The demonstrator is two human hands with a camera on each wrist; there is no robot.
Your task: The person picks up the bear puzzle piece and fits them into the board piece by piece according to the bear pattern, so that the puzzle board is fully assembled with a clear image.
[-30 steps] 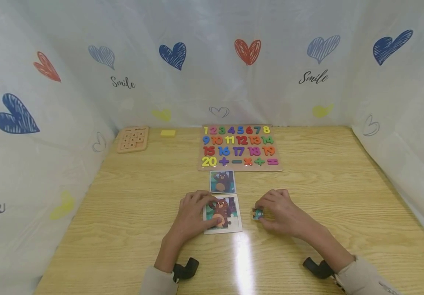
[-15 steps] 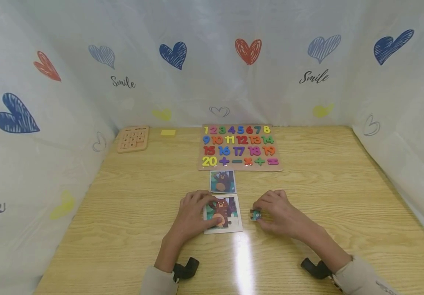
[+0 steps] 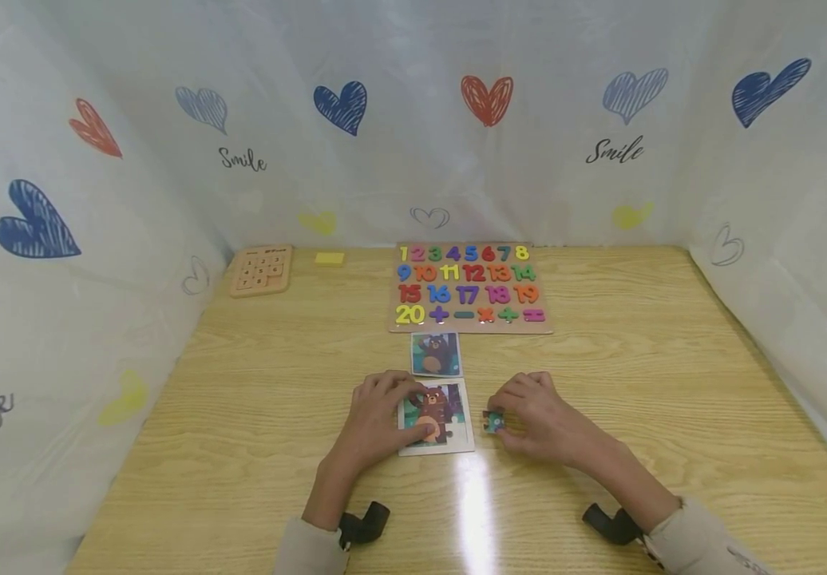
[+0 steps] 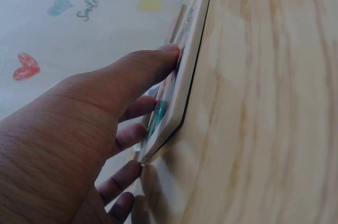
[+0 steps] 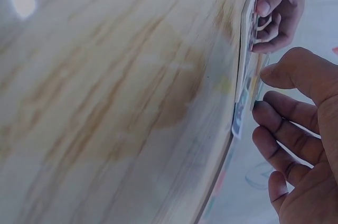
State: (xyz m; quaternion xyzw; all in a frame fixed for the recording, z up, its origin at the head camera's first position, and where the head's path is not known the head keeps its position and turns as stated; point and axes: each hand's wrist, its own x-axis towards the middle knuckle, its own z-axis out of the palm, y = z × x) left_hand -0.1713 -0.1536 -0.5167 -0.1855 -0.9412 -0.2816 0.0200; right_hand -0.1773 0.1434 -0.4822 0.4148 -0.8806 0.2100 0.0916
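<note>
A bear jigsaw puzzle [image 3: 437, 405] lies in a white-rimmed tray on the table, with a bare pale gap at its lower right. My left hand [image 3: 376, 421] steadies it, thumb resting on its face and fingers spread along the left and far sides; the thumb [image 4: 158, 61] shows on the board in the left wrist view. Just right of the tray, my right hand [image 3: 544, 422] pinches a small teal-and-brown puzzle piece [image 3: 492, 422] between thumb and fingers. That piece is also partly visible beyond the right fingertips in the right wrist view. Above the puzzle sits a matching bear picture card [image 3: 436, 354].
Behind the card lies a board of coloured numbers [image 3: 469, 287]. At the far left are a wooden number slide puzzle [image 3: 261, 271] and a yellow slip [image 3: 330, 258]. A white curtain with hearts [image 3: 413, 120] encloses the table's [image 3: 255, 415] back and sides.
My right hand has shifted slightly left with the puzzle piece, closer to the tray. The left hand and the puzzle have stayed in place.
</note>
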